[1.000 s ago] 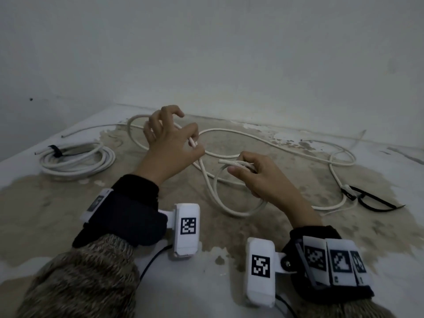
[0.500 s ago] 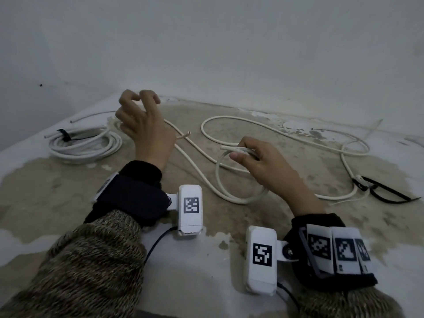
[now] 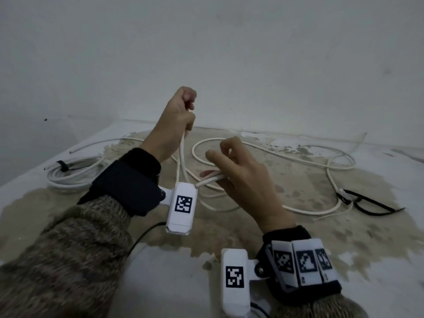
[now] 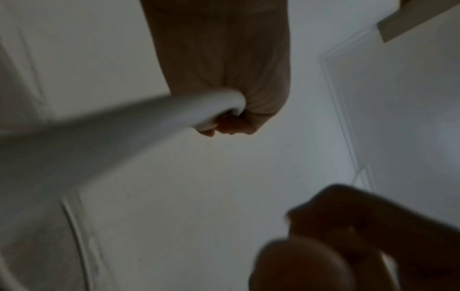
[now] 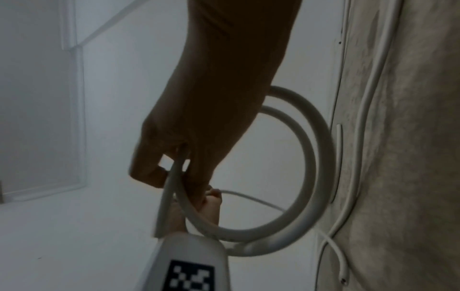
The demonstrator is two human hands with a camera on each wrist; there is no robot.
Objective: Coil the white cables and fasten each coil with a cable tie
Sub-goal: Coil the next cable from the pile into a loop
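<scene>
While both hands grip it, white cable (image 3: 263, 150) lies half-looped.

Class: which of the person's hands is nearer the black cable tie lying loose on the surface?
Right. The right hand is partway toward the black cable tie; the left hand is raised, farther left.

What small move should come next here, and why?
Probably bring the left hand down to the right hand, laying its raised cable as another loop. The right hand pinches a small coil, and much cable lies loose on the table.
</scene>
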